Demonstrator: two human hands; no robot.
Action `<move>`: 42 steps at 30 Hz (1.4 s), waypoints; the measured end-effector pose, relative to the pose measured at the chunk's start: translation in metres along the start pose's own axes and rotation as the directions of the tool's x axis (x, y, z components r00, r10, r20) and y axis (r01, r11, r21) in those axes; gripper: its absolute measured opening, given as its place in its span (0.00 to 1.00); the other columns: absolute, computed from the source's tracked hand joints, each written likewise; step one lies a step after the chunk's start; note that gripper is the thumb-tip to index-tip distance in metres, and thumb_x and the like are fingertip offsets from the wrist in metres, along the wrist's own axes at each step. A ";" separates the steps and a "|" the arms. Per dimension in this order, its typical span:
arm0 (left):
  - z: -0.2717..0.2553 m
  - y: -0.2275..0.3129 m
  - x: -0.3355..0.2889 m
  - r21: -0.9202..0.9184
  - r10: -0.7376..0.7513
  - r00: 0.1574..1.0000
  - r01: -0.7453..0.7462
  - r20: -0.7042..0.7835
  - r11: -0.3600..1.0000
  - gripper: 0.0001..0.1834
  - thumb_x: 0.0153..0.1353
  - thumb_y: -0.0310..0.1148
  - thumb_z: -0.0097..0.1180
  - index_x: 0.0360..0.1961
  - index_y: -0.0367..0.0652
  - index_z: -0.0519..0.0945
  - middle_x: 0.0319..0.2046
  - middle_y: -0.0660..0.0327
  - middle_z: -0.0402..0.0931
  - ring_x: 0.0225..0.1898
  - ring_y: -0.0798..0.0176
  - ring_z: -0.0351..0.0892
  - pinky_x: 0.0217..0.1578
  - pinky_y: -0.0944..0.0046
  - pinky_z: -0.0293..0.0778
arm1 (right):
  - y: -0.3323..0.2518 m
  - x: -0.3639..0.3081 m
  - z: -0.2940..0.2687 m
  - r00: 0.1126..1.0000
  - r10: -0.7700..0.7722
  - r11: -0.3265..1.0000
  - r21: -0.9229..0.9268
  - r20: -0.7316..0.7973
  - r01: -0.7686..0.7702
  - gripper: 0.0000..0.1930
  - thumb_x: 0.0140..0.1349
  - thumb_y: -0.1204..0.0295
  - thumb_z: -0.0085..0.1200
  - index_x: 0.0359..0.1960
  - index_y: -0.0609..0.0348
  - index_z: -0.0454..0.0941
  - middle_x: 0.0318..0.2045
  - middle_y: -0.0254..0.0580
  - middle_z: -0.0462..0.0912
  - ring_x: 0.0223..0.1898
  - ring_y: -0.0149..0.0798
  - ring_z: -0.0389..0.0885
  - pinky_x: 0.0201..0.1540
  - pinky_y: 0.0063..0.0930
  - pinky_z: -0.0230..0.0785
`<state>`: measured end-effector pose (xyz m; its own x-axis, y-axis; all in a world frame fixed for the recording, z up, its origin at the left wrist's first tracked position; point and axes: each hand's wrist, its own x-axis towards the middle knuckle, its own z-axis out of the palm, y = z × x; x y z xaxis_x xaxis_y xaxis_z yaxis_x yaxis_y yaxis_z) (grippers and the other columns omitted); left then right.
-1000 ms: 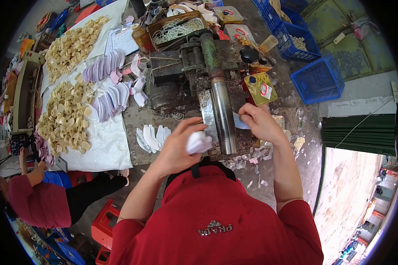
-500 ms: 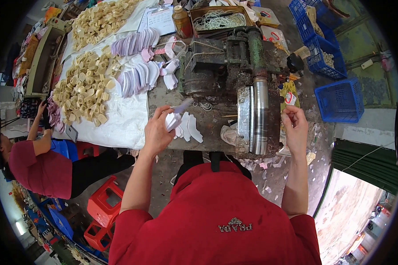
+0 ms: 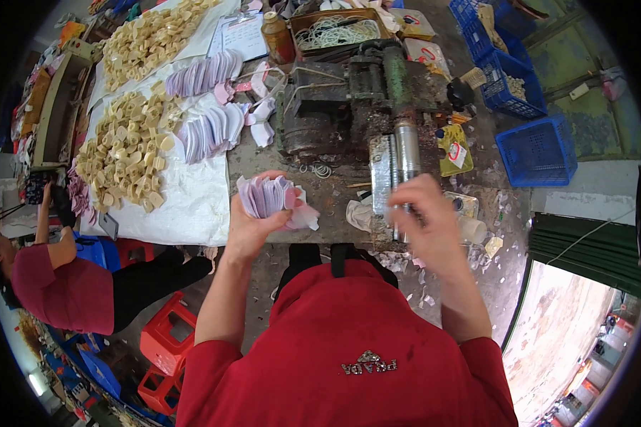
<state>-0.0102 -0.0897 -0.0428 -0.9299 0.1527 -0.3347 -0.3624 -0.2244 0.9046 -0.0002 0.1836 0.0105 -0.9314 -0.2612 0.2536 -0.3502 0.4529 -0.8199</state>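
My left hand [image 3: 245, 238] is closed around a stack of thin, curved lilac-and-white cut pieces [image 3: 266, 195], held upright above the table's front edge. Beside it a few pale pieces [image 3: 304, 215] show, partly hidden by the stack and hand. My right hand [image 3: 432, 222] is over the front end of a steel roller [image 3: 408, 149]; motion smears its fingers, so whether they hold anything is unclear. The roller and a flat metal strip [image 3: 381, 167] belong to a dirty green machine [image 3: 312, 117] on the table. A crumpled whitish cloth [image 3: 360, 215] lies left of the strip.
More curved pieces [image 3: 210, 132] stand in rows at the left, beside heaped beige blocks [image 3: 124, 149] on white sheeting [image 3: 199, 213]. A brown bottle [image 3: 278, 37] and tray of cords [image 3: 338, 32] are behind. Blue crates [image 3: 538, 153] stand right. Another person [image 3: 64, 288] works at left.
My left hand now grips a fuller, upright stack where it had a few pieces. My right hand has moved left from beside the machine to the roller. The view has shifted slightly.
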 end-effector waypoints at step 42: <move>0.076 0.000 0.010 0.661 0.102 0.938 -0.308 0.331 0.684 0.29 0.41 0.25 0.59 0.51 0.42 0.73 0.50 0.54 0.69 0.50 0.49 0.73 0.52 0.57 0.69 | 0.078 -0.008 -0.039 0.872 0.457 0.888 0.038 -0.172 -0.458 0.10 0.55 0.77 0.56 0.40 0.61 0.75 0.31 0.34 0.79 0.33 0.31 0.74 0.44 0.28 0.65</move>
<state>-0.0144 -0.0151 -0.0256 -0.8883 0.4392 -0.1343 0.0798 0.4357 0.8965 -0.0239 0.2544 -0.0348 -0.9899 0.1258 -0.0656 0.1195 0.4896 -0.8637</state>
